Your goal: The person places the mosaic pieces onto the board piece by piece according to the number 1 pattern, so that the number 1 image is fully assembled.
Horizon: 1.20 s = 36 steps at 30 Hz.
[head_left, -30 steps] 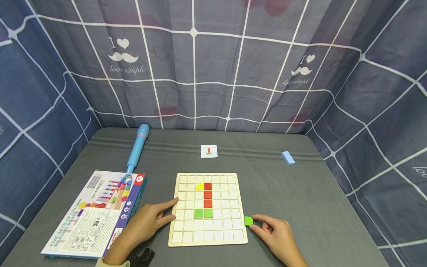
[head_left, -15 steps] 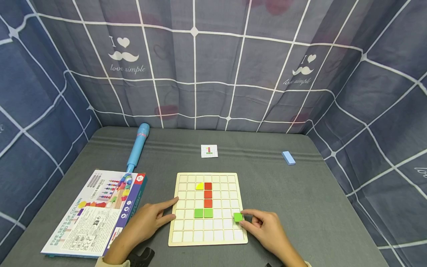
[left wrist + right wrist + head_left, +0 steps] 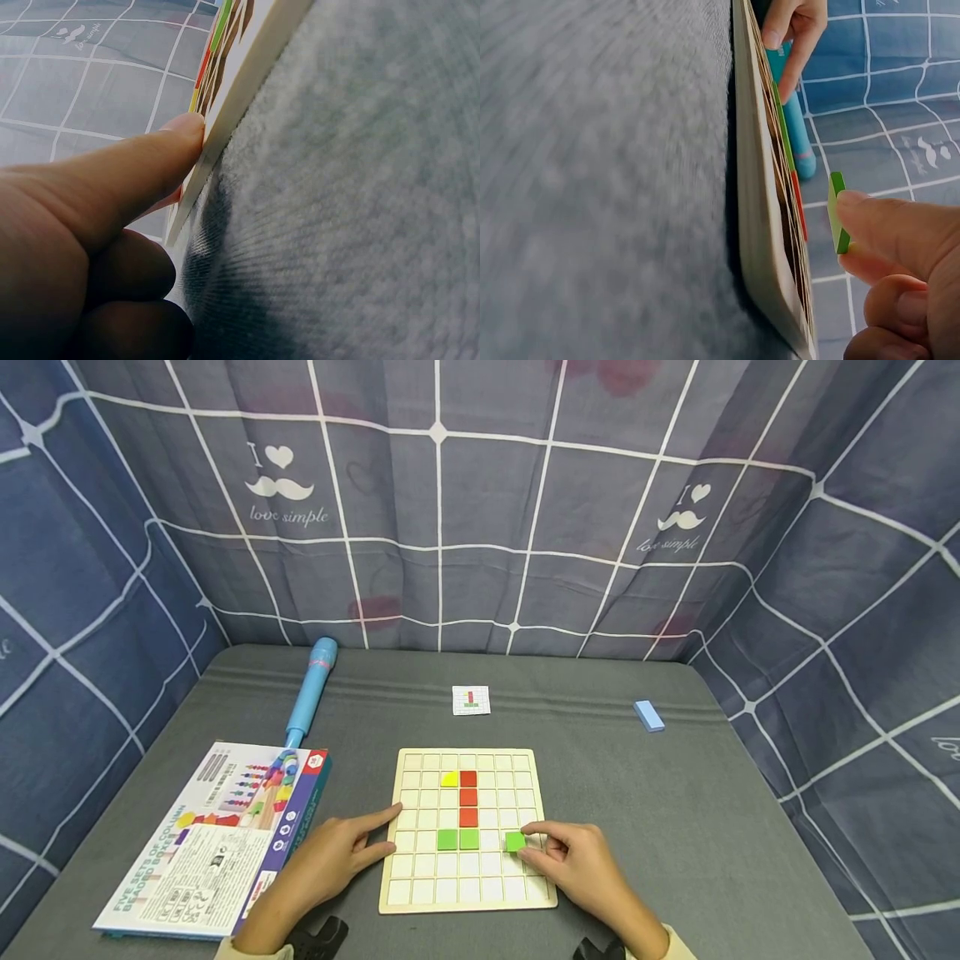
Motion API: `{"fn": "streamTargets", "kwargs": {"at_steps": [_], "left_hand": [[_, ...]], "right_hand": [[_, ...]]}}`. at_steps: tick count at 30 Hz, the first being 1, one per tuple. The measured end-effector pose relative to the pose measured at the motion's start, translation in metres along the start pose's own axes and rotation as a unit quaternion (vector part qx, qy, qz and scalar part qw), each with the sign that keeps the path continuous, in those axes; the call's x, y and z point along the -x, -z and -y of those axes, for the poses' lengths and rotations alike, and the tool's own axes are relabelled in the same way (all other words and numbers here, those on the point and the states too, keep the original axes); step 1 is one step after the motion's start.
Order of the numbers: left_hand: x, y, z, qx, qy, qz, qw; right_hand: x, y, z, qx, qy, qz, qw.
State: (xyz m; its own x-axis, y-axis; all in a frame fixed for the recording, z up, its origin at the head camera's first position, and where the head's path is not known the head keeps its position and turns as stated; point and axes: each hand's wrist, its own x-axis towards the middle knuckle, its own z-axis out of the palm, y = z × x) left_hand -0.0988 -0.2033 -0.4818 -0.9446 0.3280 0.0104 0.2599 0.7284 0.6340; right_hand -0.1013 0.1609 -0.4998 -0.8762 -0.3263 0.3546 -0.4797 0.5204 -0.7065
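Note:
My right hand (image 3: 585, 864) pinches a square green tile (image 3: 514, 842) between thumb and index finger, over the right part of the pale gridded board (image 3: 491, 890). In the right wrist view that green tile (image 3: 836, 214) is held apart from the board's surface. My left hand (image 3: 330, 862) touches the board's left edge with thumb and index finger; the left wrist view shows the thumb (image 3: 161, 154) against the side. On the board lie a yellow rounded piece (image 3: 450, 780), a column of three red tiles (image 3: 468, 797) and two green tiles (image 3: 458, 840) below it.
Behind the board lies a small card (image 3: 471, 701) with a printed coloured pattern. A blue block (image 3: 648, 716) is at the back right. On the left are a printed box (image 3: 217, 852) and a blue microphone-shaped object (image 3: 309, 693). Gridded curtains (image 3: 480, 510) enclose the grey table.
My right hand has carried the green tile leftward from beside the board's right edge to over its squares. The left hand stays at the left edge.

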Motion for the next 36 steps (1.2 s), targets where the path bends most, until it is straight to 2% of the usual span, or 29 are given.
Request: {"fn": "streamTargets", "kwargs": {"at_steps": [12,20,36], "left_hand": [[0.001,-0.001,0.000,0.005,-0.009,-0.004,0.9999],[0.000,-0.001,0.001,0.002,-0.008,-0.006,0.9999],[0.000,0.000,-0.001,0.000,0.001,-0.003,1.0000]], "right_hand": [[-0.011,-0.019,0.003,-0.007,-0.002,0.044,0.999],[-0.014,-0.025,0.002,0.027,-0.012,0.035,0.999],[-0.015,-0.032,0.009,0.057,-0.031,0.007,0.998]]}}
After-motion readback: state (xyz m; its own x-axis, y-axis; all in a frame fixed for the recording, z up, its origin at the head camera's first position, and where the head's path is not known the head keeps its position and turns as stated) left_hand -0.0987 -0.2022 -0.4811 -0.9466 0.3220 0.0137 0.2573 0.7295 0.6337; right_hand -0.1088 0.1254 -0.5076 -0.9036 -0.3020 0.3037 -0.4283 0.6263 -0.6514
